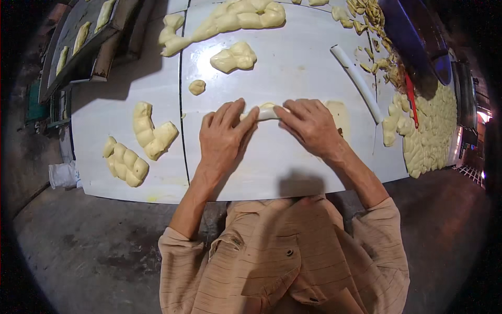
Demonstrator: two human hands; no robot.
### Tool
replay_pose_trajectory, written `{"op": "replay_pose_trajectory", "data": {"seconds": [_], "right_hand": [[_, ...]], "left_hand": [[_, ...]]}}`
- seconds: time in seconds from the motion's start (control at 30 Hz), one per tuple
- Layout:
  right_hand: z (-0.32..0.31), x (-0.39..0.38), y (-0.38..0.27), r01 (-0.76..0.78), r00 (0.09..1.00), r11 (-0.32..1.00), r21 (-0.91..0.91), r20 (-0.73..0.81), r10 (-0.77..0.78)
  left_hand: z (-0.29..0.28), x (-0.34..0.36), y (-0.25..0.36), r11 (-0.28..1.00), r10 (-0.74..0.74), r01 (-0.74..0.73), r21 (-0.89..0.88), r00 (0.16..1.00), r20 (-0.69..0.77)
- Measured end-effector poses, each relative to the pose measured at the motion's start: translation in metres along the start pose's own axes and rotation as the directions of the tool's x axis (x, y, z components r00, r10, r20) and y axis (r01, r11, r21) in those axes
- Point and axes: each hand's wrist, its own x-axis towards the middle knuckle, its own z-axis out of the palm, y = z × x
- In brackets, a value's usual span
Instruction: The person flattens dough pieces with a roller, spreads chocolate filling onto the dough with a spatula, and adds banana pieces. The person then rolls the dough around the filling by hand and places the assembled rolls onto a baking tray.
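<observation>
A small roll of pale dough lies on the white tabletop, spanning the gap between my hands. My left hand is closed over its left end, with thumb and fingertips pressing on it. At the other end, my right hand grips the dough with curled fingers, hiding that end. Just right of my right hand is a flattened sheet of dough with a dark brown bit on it. A small dough ball and a larger dough lump sit beyond my left hand.
A white rolling pin lies at the right. Past it are many small dough pieces, a red tool, brownish-yellow chunks and a purple basin. Dough chunks lie left. A tray with dough rolls stands far left.
</observation>
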Motion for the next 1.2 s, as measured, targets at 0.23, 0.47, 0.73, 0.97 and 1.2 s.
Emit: {"op": "replay_pose_trajectory", "data": {"seconds": [0.23, 0.47, 0.73, 0.97, 1.2], "right_hand": [[-0.006, 0.006, 0.002, 0.045, 0.999, 0.998, 0.051, -0.01, -0.045], [0.006, 0.021, 0.02, -0.048, 0.999, 0.999, 0.013, -0.024, 0.049], [-0.066, -0.026, 0.095, -0.564, 0.739, 0.813, 0.147, -0.35, 0.576], [-0.074, -0.053, 0.188, -0.539, 0.842, 0.812, -0.224, -0.157, 0.516], [-0.081, -0.047, 0.194, -0.606, 0.744, 0.746, 0.276, -0.136, 0.655]], "left_hand": [[0.005, 0.004, 0.0, 0.996, -0.05, 0.048, -0.081, 0.998, -0.026], [0.016, 0.022, 0.001, 0.994, -0.113, 0.113, 0.008, 0.992, 0.046], [0.0, -0.001, 0.001, 0.982, -0.187, 0.186, 0.025, 0.96, 0.208], [0.002, -0.01, 0.022, 0.975, -0.218, 0.209, 0.08, 0.966, 0.141], [0.018, -0.016, 0.068, 0.999, -0.046, 0.047, -0.011, 0.997, 0.061]]}}
